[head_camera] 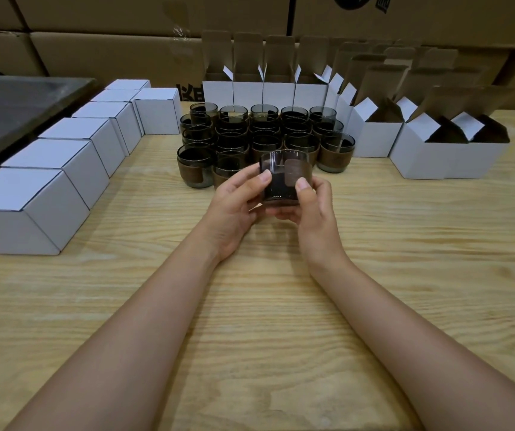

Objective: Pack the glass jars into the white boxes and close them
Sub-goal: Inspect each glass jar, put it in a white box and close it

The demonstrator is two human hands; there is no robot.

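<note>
Above the counter (250,321), at the centre, a jar (283,178) was held upright between both hands. The left hand (234,203) gripped its left side with the thumb on the glass. The right hand (315,209) gripped the right side with the thumb on the brown band. Just beyond, at 12 o'clock, the other jars (259,135) stood packed in rows. Closed boxes (63,157) ran in a line from 8 to 11 o'clock. Open boxes (377,138), flaps up, stood from 12 to 3 o'clock. Cartons (119,29) were stacked behind.
</note>
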